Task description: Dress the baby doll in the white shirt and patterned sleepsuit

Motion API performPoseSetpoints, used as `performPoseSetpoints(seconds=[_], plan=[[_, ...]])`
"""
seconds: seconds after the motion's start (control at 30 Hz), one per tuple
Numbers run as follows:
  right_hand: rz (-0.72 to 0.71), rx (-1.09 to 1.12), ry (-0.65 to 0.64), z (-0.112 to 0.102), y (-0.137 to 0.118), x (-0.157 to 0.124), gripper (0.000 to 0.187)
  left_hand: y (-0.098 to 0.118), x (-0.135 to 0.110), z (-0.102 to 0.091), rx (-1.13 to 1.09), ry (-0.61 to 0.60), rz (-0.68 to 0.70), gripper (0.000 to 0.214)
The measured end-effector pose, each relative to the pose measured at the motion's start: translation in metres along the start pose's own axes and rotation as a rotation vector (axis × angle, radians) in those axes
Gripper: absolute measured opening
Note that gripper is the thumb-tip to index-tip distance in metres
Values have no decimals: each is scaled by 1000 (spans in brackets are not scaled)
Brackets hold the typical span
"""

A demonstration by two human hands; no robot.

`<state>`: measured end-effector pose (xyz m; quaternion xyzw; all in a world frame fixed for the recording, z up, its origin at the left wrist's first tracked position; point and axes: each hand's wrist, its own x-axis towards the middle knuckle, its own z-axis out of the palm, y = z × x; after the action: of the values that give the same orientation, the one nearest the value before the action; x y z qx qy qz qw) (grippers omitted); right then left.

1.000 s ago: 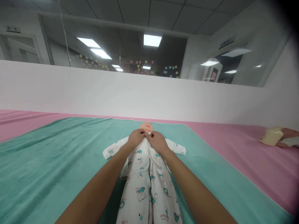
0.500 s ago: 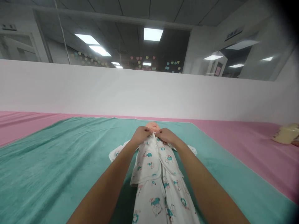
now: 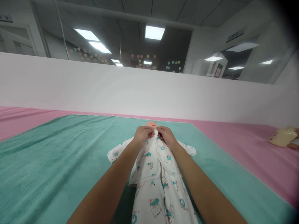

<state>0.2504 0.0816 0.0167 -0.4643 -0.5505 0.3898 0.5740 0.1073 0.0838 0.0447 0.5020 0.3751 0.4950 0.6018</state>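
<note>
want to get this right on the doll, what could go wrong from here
The left hand and right hand pinch the neck of the printed white baby garment right against the doll's head, so a hard tug might bunch it up over the head. The folded front flap looks loose and could slip open once released.
</note>
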Motion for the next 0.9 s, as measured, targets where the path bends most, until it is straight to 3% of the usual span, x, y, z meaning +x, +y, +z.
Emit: performPoseSetpoints(seconds=[0.37, 0.6, 0.9], plan=[[19, 25, -87, -3, 6, -1, 29, -6, 2, 0, 48, -7, 2, 7], [-7, -11, -75, -4, 6, -2, 36, -6, 0, 1, 120, -3, 25, 13], [7, 38, -72, -6, 7, -1, 26, -3, -1, 3, 190, -6, 45, 21]])
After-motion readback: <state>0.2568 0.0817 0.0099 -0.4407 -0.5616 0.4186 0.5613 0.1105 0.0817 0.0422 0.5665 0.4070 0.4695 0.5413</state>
